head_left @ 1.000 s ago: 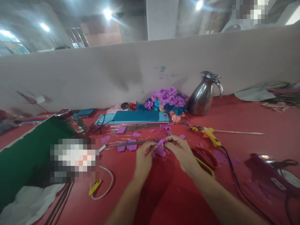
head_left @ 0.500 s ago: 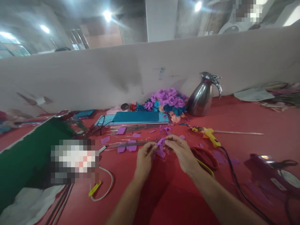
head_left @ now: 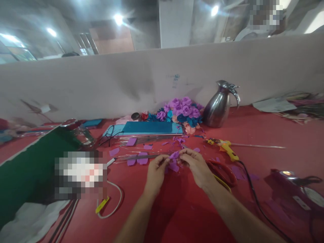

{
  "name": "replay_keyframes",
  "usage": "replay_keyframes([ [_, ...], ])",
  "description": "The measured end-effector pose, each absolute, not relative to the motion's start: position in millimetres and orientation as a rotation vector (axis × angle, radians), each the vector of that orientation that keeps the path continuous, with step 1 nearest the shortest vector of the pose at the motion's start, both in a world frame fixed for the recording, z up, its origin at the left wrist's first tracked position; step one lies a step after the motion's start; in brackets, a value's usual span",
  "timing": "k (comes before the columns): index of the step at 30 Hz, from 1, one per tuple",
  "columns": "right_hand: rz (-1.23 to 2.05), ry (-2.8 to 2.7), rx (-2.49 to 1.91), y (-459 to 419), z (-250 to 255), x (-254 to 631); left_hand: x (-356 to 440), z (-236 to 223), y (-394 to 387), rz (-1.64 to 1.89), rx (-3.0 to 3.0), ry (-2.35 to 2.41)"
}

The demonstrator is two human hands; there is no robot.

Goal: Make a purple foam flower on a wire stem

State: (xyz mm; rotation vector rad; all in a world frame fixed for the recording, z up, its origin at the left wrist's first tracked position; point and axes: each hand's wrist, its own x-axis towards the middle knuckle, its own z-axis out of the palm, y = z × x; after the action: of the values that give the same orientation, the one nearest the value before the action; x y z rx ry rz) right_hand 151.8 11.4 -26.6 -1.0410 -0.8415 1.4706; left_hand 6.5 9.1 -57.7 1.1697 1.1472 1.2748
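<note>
Between my fingertips is a small purple paper flower piece [head_left: 173,156], with its petals partly hidden by the fingers. My left hand [head_left: 157,168] pinches it from the left, fingers closed. From the right, my right hand [head_left: 195,165] pinches its other side with thumb and forefinger. Loose purple paper petals [head_left: 142,158] lie on the table to the left of my hands, across thin clear sticks and a dark rod. Under my right wrist are red-handled scissors [head_left: 224,170]. Beyond my hands stands a heap of finished purple, blue and peach paper flowers [head_left: 183,108].
A yellow glue gun [head_left: 227,148] with a clear glue stick and black cord lies at right. Behind it stands a steel jug [head_left: 218,106]. Blue paper sheets [head_left: 149,126] with glasses lie at the back. A purple iron-like device [head_left: 298,185] sits far right, a green panel [head_left: 32,165] left.
Both hands stay nearly in place, still pinching the purple paper piece, with slight finger movement. The view has shifted a little.
</note>
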Motion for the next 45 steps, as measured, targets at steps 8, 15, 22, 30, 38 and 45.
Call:
replay_keyframes([
  [8, 1.523, -0.829, -1.0, 9, -29, 151, 5, -56, 10, 1.257, 1.168, 1.143],
  [15, 1.54, -0.858, -0.977, 10, -29, 153, 7, -54, 8, 1.21, 1.206, 1.148],
  [22, 1.592, -0.849, -0.988, 10, -25, 157, 6, -52, 10, 1.195, 1.224, 1.125],
  [30, 1.511, -0.94, -0.988, 11, -24, 159, 4, -42, 9, 1.198, 1.25, 1.142],
  [38, 1.44, -1.023, -0.986, 12, -19, 161, 1, -42, 9, 1.16, 1.273, 1.093],
  [45, 1.535, -0.953, -0.974, 15, -26, 163, -2, -39, 9, 1.106, 1.288, 1.053],
])
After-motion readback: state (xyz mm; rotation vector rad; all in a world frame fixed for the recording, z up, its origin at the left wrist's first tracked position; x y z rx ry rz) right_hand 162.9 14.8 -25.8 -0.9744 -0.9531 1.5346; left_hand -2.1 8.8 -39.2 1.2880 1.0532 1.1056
